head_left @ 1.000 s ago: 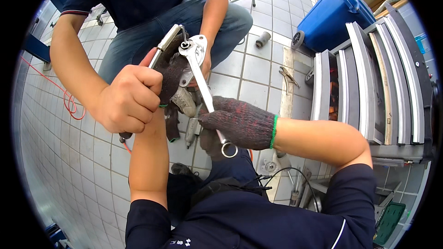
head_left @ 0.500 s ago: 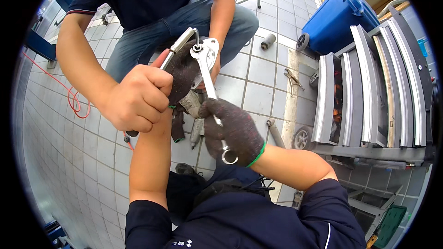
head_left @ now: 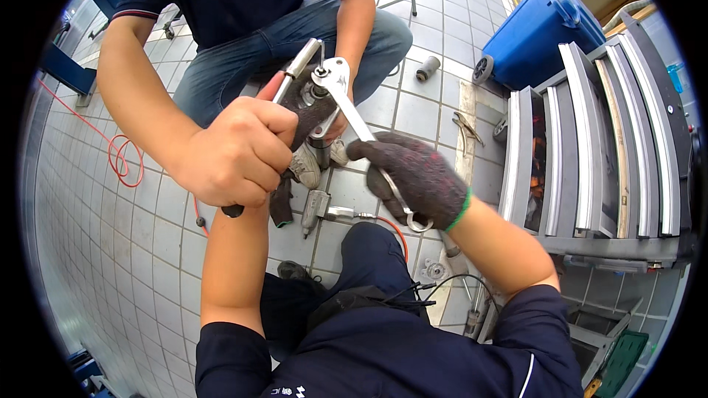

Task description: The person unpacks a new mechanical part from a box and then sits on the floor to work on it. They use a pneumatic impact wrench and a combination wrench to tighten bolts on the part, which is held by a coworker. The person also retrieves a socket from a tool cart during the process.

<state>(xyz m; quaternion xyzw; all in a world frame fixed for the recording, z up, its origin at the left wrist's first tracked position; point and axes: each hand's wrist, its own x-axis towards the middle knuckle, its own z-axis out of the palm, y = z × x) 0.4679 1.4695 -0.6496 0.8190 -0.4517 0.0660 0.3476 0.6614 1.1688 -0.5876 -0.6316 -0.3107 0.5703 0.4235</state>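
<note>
Gripping a silver wrench [head_left: 360, 124] by its shaft, the gloved right hand [head_left: 414, 177] is wrapping closed around it at about four o'clock from the wrench head, which is sitting on a dark part [head_left: 313, 107] just above centre. The bare left hand [head_left: 237, 151] is clenching tight around a red-handled tool [head_left: 284, 85] at nine o'clock from that part. A co-worker's hand [head_left: 333, 127] is steadying the part from behind. At three o'clock a tool chest [head_left: 590, 140] is standing with drawers open

tiled floor [head_left: 103, 250]: air tool [head_left: 316, 210], orange hose [head_left: 122, 155], socket [head_left: 428, 68] lying on it.
</note>
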